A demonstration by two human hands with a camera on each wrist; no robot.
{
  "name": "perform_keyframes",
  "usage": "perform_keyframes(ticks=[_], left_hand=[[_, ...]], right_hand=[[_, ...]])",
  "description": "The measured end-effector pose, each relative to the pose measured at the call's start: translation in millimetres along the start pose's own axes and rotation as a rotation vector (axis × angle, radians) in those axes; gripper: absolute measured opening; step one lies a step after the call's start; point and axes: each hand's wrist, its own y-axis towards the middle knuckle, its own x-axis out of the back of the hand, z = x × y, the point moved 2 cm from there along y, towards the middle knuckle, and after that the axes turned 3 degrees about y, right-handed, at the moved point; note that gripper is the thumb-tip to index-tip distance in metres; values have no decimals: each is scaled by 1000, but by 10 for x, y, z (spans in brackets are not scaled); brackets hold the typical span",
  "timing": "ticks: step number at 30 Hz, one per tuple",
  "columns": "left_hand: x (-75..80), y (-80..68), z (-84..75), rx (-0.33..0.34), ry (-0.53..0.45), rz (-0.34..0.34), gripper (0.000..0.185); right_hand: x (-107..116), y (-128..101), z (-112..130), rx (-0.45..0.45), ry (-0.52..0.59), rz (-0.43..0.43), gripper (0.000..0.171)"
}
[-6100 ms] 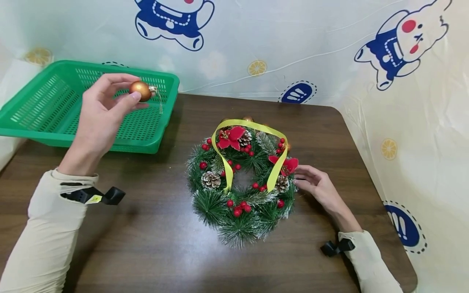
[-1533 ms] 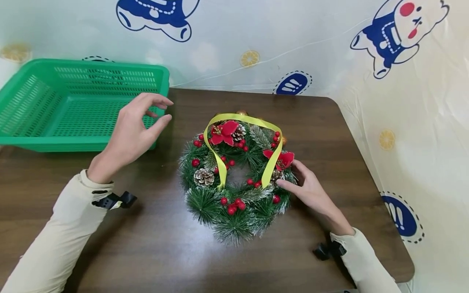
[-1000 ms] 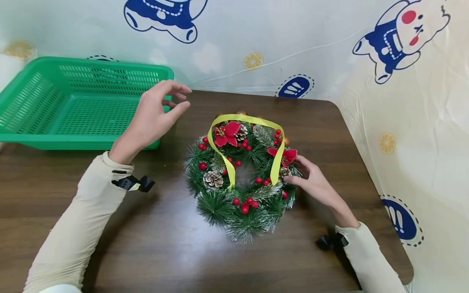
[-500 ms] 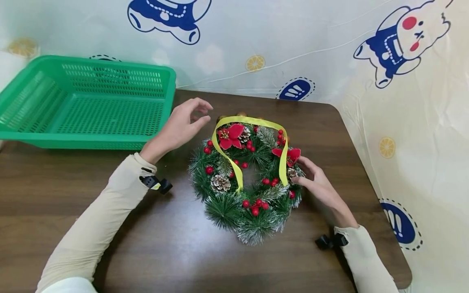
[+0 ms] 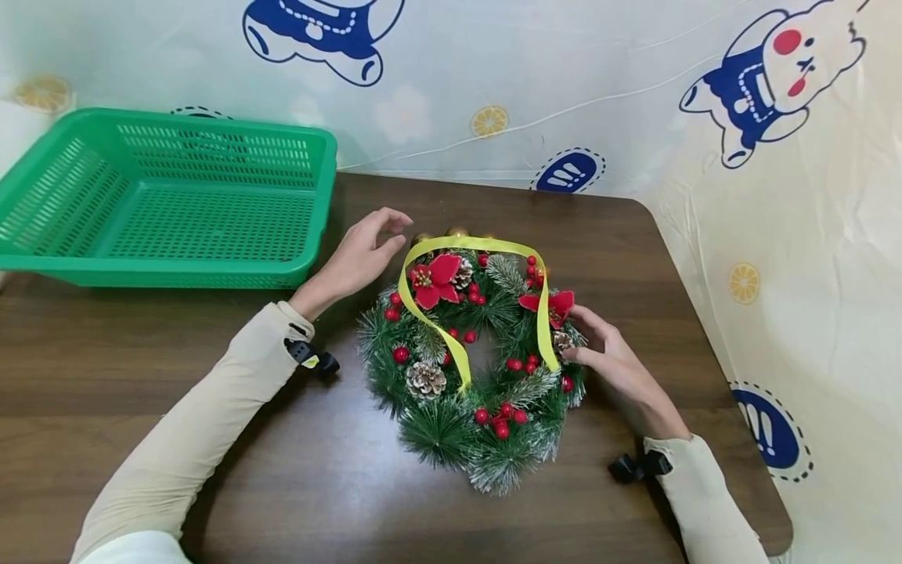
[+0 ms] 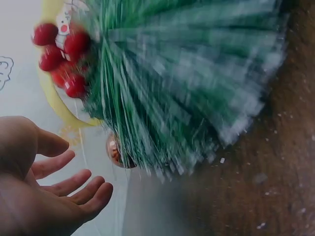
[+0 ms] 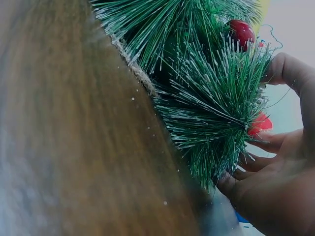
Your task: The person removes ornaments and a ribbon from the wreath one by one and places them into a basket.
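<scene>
Steadying the wreath [image 5: 474,360] on the counter [image 5: 211,439], your right hand [image 5: 611,366] curls its fingers into the near-side needles so it cannot slide. Your left hand [image 5: 359,254] hovers loosely spread (holding nothing) beside the gold bauble [image 6: 117,151] tucked at the far rim.

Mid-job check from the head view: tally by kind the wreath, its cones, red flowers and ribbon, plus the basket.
Wreath: 1
Cones: 3
Red flowers: 2
Ribbon: 1
Basket: 1
Total: 8
</scene>
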Motion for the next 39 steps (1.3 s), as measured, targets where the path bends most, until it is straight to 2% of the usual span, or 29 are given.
perform_keyframes(ticks=[4, 8, 13, 17, 22, 26, 32, 35, 39], left_hand=[[-30, 9, 76, 33, -22, 19, 32], [-63, 26, 118, 48, -26, 64, 36], [-122, 48, 99, 30, 23, 151, 40], [-159, 74, 125, 9, 55, 203, 35], [-115, 70, 177, 14, 75, 199, 27], [-70, 53, 188, 40, 87, 213, 29], [-49, 44, 187, 38, 107, 238, 31], [-48, 42, 182, 40, 100, 211, 30], [-22, 41, 164, 43, 79, 132, 30]], right_hand=[[-5, -2, -17, -5, -9, 18, 64], [-2, -7, -19, -11, -21, 24, 63], [24, -38, -24, -11, -24, 20, 63], [45, -61, -38, -15, -13, 13, 63], [44, -48, -28, -37, -10, 18, 63], [38, -33, -9, -37, -16, 26, 64], [37, -28, 8, -39, -35, 32, 64], [34, -23, 7, -39, -40, 34, 63], [17, -3, 8, -34, -37, 35, 62]])
